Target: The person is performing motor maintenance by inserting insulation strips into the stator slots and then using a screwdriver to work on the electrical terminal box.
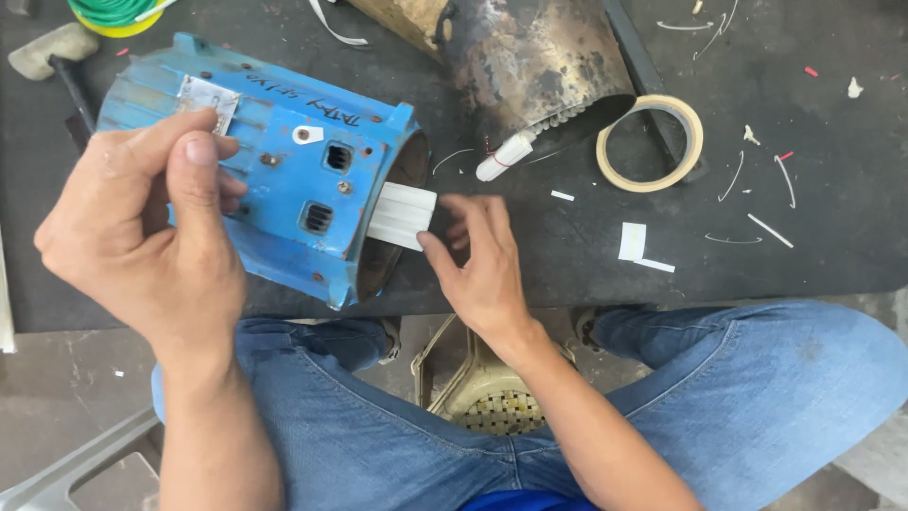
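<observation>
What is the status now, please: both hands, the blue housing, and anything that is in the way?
Left hand steadies blue motor housing. Right hand pinches white folded strips at housing's open end. Tape roll lies apart; nothing blocks.

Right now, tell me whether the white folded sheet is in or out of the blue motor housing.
Partly in: the white sheet sticks out of the blue housing mouth, pinched by the right hand.
</observation>
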